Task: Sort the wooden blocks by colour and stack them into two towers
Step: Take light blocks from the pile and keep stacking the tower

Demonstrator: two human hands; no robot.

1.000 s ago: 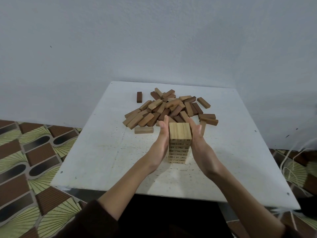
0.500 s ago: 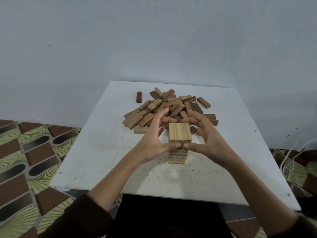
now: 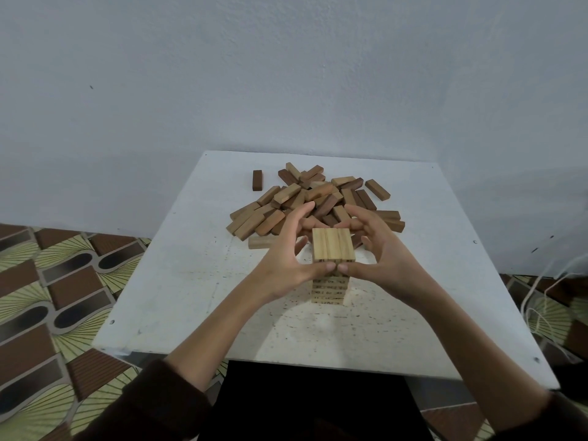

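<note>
The left hand [image 3: 284,261] and right hand [image 3: 386,259] are gripping the pale tower [image 3: 333,246]; a pile of loose blocks [image 3: 318,198] is crowding the desk [image 3: 191,281] just beyond them.

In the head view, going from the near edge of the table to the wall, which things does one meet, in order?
First the table's near edge → light tower → single light block lying flat → pile of mixed blocks → wall. The left hand and right hand overlap the tower, so I leave them out.
</note>
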